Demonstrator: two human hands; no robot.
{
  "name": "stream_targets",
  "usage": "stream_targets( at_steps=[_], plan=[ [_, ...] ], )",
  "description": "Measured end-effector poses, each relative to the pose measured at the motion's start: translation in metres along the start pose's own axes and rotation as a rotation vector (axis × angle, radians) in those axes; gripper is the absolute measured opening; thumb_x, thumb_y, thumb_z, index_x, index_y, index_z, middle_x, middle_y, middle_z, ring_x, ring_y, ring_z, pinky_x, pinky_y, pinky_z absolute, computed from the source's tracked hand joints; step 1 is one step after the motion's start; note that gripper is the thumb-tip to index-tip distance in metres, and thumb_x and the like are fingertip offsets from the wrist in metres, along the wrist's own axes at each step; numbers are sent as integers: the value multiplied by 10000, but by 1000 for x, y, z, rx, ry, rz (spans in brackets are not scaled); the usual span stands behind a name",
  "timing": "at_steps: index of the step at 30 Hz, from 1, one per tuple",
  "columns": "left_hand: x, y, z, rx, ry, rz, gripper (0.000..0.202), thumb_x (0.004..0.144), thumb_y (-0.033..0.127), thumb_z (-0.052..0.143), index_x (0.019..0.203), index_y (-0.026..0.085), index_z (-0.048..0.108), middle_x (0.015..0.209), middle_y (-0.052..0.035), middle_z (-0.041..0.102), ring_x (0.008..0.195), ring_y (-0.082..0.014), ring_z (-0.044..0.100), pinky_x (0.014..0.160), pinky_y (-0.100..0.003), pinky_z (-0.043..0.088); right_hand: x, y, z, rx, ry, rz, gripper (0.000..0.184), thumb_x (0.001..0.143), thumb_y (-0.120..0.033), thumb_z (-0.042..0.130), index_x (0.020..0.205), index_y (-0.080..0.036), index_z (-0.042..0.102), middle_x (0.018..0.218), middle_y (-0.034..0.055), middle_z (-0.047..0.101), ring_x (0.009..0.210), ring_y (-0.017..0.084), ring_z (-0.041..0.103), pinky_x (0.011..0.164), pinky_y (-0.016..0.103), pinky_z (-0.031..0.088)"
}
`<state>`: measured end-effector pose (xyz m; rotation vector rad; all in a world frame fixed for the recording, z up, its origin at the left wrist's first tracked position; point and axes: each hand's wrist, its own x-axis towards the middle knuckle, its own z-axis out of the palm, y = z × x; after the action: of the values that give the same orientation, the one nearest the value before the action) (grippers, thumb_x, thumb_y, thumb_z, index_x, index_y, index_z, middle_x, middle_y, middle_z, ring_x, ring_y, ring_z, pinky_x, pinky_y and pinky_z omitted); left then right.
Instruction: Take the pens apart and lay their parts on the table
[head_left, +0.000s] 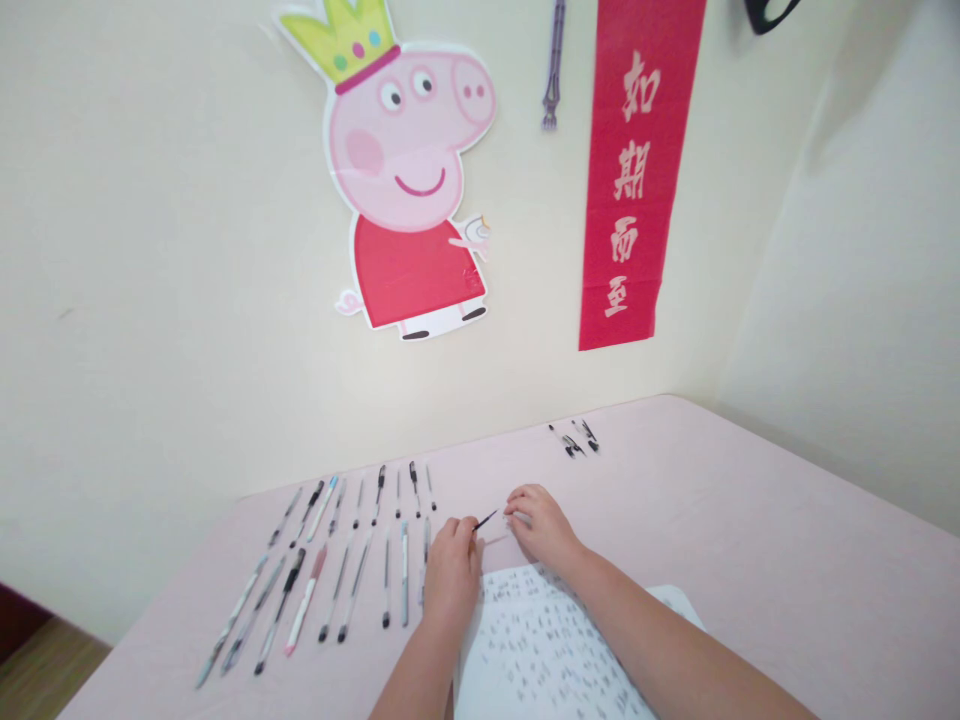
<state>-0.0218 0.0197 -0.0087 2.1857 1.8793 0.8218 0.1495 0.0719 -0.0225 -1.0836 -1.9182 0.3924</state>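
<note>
My left hand is curled and pinches a thin dark pen refill whose tip points up and right. My right hand sits just to its right with fingers bent, closed on a pale pen part that is mostly hidden. Both hands rest at the far edge of a white sheet covered in pen marks. To the left of my left hand lie several pens in two rows on the pink table.
A few small dark pen parts lie near the wall at the back of the table. The wall carries a cartoon pig cutout and a red banner with characters. The table's left corner drops off to a wooden floor.
</note>
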Motion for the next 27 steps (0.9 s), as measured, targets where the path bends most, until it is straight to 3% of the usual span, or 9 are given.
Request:
stream_targets(
  at_steps=[5, 10, 17, 21, 24, 27],
  plan=[
    [-1, 2, -1, 0, 7, -5, 219, 857, 162, 377, 975, 184, 560, 875, -56, 564, 812, -174, 531, 725, -279, 382, -2, -4, 0, -102, -68, -13, 170, 673, -44, 559, 668, -198, 632, 865, 51, 600, 902, 200, 509, 821, 337, 413],
    [0, 1, 0, -11, 16, 3, 208, 856, 164, 382, 965, 186, 558, 862, -51, 563, 805, -170, 533, 724, -273, 385, -3, -5, 0, -100, -39, -7, 226, 658, -40, 539, 810, -197, 598, 900, 59, 588, 927, 215, 497, 835, 367, 415],
    [0, -1, 2, -35, 28, 7, 196, 856, 184, 381, 946, 196, 555, 870, -49, 559, 813, -170, 541, 735, -282, 398, -2, -5, 0, -47, 91, -47, 298, 675, -46, 489, 931, -195, 528, 942, 71, 564, 952, 219, 482, 851, 390, 413],
    [0, -3, 5, -79, 65, 11, 196, 850, 199, 385, 948, 196, 555, 867, -50, 563, 833, -185, 547, 751, -311, 420, -2, -14, -7, -27, 182, -114, 226, 730, -81, 459, 922, -184, 519, 883, 65, 559, 873, 202, 503, 800, 361, 423],
    [0, -5, 6, -133, 120, 22, 221, 839, 177, 377, 973, 190, 552, 881, -56, 572, 858, -196, 552, 770, -343, 439, -4, -26, -11, -24, 92, -182, 191, 769, -110, 435, 895, -193, 552, 785, 41, 570, 752, 173, 525, 725, 309, 434],
    [0, -7, 9, -190, 173, 51, 247, 824, 144, 377, 998, 182, 548, 909, -62, 590, 875, -189, 559, 783, -351, 454, -7, -35, -11, -27, -77, -227, 308, 777, -106, 420, 1026, -203, 574, 847, 48, 630, 778, 165, 568, 749, 290, 444]
  ],
)
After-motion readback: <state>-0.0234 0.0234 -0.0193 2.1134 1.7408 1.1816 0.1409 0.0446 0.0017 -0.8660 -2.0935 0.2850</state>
